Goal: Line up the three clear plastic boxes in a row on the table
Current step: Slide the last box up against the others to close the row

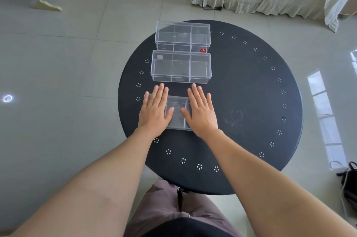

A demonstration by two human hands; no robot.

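With both hands, left (pixel 154 110) and right (pixel 201 111), flat and spread on the near box (pixel 176 114), uneven pressure could skew it out of line with the middle box (pixel 180 68).

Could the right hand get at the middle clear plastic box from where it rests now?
Probably yes. The right hand lies flat on the nearest clear plastic box, and only bare black round table separates its fingertips from the middle clear plastic box.

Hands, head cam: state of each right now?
Left hand: open, flat, palm down on the nearest clear plastic box, not gripping.
Right hand: open, flat, palm down on the same box, not gripping.
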